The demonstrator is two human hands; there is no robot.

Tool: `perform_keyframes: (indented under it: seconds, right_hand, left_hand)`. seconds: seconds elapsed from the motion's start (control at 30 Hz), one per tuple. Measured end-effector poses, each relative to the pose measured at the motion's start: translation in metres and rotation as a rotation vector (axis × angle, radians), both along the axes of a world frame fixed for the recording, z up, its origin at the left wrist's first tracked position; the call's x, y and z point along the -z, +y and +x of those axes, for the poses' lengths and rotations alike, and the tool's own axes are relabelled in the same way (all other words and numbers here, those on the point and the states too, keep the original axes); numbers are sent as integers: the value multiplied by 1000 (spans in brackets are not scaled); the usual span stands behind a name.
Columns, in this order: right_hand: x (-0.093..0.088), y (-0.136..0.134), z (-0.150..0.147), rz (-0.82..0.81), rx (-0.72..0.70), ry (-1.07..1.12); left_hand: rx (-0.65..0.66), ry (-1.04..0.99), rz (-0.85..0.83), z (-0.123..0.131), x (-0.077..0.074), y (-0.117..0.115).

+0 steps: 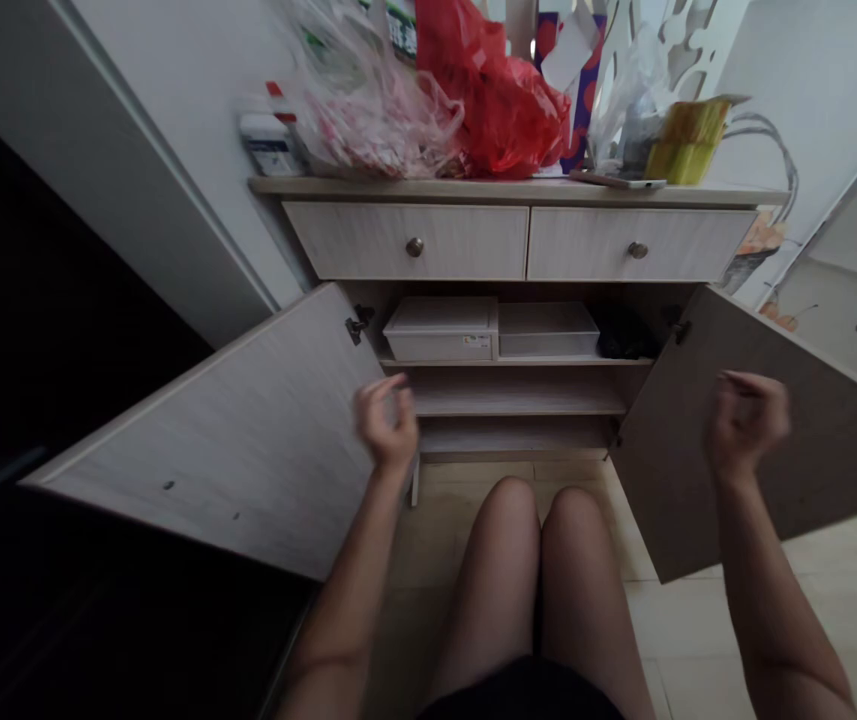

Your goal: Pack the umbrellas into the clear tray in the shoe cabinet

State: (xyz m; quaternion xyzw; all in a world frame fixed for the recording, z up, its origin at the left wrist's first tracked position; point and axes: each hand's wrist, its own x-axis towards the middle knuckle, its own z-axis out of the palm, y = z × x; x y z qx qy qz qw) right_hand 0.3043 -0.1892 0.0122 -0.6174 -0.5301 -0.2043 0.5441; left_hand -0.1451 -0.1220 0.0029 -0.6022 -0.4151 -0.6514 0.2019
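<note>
A low wooden cabinet (518, 192) stands before me with both doors swung wide. My left hand (387, 425) hovers by the inner edge of the left door (248, 430), fingers curled, holding nothing. My right hand (747, 420) is raised in front of the right door (788, 440), fingers loosely curled and blurred, nothing visible in them. On the upper shelf sit a white lidded box (443, 330), a grey box (548, 330) and a dark item (627, 335). The lower shelf (518, 402) is bare.
Two shut drawers (413, 243) with round knobs sit under the top. The top carries a red plastic bag (503, 100), clear bags (368, 110), a phone (615, 181) and a yellow packet (687, 140). My bare knees (540, 540) are over the tiled floor.
</note>
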Motion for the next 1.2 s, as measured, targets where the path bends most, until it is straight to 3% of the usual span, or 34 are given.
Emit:
perform_keyframes:
  seconds: [0.1, 0.17, 0.23, 0.37, 0.5, 0.67, 0.83, 1.2]
  right_hand:
    - [-6, 53, -20, -9, -146, -138]
    - [-7, 94, -31, -144, -183, -253]
    - [-5, 131, -37, -329, -130, -367]
    - [1, 183, -36, -622, -10, -571]
    - [5, 209, -29, -749, 33, -662]
    - [6, 221, -22, -819, 17, -681]
    - [5, 215, -13, -801, -10, -658]
    - [-14, 149, 2, -638, -8, -697]
  left_hand:
    - [172, 336, -256, 63, -10, 62]
    - [200, 551, -387, 96, -16, 97]
    - [176, 765, -495, 119, -22, 124]
    - [106, 1043, -608, 143, -29, 160]
    - [84, 1040, -686, 149, -25, 185]
    - [97, 1061, -730, 148, -19, 205]
    - [100, 1111, -737, 145, -21, 207]
    - [209, 1060, -593, 133, -28, 157]
